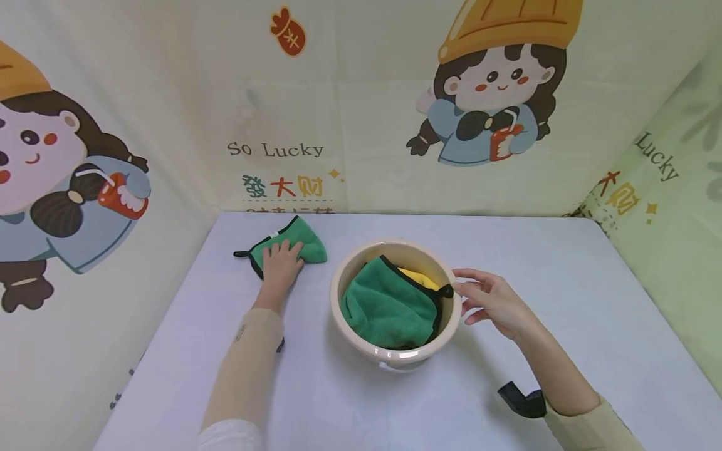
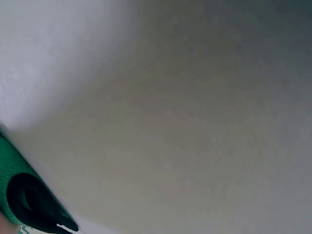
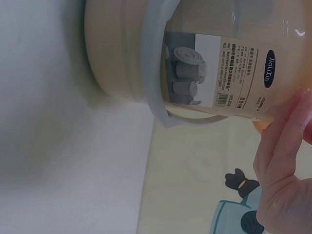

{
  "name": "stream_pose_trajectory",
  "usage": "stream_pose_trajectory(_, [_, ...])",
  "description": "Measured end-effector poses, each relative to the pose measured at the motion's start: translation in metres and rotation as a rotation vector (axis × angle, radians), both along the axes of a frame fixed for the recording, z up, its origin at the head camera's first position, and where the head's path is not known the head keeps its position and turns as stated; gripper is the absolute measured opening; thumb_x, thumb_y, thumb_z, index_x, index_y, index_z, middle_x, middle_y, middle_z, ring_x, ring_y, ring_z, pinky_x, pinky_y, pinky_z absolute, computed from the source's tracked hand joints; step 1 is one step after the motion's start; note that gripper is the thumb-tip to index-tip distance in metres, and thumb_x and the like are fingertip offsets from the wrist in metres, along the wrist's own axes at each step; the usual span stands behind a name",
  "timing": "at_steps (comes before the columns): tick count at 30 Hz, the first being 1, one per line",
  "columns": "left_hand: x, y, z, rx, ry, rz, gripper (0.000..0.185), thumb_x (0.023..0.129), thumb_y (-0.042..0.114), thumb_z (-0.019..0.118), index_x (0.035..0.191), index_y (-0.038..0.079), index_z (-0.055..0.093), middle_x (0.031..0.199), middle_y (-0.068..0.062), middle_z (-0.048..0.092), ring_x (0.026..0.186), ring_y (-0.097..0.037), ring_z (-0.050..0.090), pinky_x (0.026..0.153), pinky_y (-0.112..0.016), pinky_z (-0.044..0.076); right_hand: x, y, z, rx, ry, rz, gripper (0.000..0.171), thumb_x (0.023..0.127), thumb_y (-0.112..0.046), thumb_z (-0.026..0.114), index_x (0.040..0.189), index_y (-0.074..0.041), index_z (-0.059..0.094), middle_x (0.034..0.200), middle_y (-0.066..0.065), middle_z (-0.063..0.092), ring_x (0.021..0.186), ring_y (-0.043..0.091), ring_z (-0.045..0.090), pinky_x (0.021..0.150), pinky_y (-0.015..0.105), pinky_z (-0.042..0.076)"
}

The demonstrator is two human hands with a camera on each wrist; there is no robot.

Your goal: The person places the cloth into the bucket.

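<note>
Your left hand [image 1: 280, 266] lies flat, fingers straight, on the cloth [image 1: 293, 245] at the bench's [image 1: 536, 250] back-left. Right hand [image 1: 489, 302], fingers loosely spread, touches the bucket [image 1: 361, 338] rim. Lean on it & the bucket prob tips, dumping its cloths.

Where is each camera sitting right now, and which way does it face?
Head: above the table, looking forward and down; both forearms, left hand on the green cloth, right hand at the bucket.
Left wrist: close over tabletop; green cloth at the edge, no hand.
Right wrist: beside the bucket; fingers show.
Shared: the bucket, head and right wrist.
</note>
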State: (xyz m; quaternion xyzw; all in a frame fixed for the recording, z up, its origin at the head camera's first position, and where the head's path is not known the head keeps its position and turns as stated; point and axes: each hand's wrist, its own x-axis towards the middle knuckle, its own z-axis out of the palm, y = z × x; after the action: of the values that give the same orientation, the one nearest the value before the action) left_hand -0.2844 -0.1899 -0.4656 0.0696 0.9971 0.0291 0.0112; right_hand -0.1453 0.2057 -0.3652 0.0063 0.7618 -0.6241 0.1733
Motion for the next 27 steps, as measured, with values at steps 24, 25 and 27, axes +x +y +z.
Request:
stream_pose_trajectory(24, [0.003,0.003,0.019,-0.089,0.248,-0.091,0.032,0.09,0.029,0.057,0.112,0.012,0.04,0.103,-0.018,0.046,0.092,-0.038,0.047,0.083,-0.052,0.034,-0.001,0.0,-0.001,-0.011,0.011,0.009,0.053,0.089,-0.021,0.059,0.132,0.003,0.039,0.087,-0.001,0.065,0.063,0.013,0.062,0.054,0.029,0.054])
stream_pose_trajectory(25, [0.003,0.003,0.023,-0.098,0.276,-0.098,0.032,0.09,0.029,0.057,0.111,0.012,0.04,0.101,-0.018,0.046,0.089,-0.037,0.047,0.081,-0.05,0.035,-0.001,0.0,-0.001,-0.012,0.011,0.01,0.053,0.089,-0.021,0.058,0.132,0.003,0.039,0.087,-0.002,0.065,0.063,0.013,0.062,0.054,0.029,0.054])
stream_pose_trajectory(27, [0.002,0.005,0.03,-0.106,0.321,-0.109,0.033,0.089,0.03,0.058,0.109,0.011,0.04,0.098,-0.016,0.046,0.085,-0.035,0.046,0.079,-0.049,0.035,-0.001,0.0,-0.001,-0.015,0.013,0.012,0.053,0.089,-0.021,0.059,0.132,0.003,0.039,0.086,-0.002,0.066,0.063,0.013,0.061,0.054,0.029,0.054])
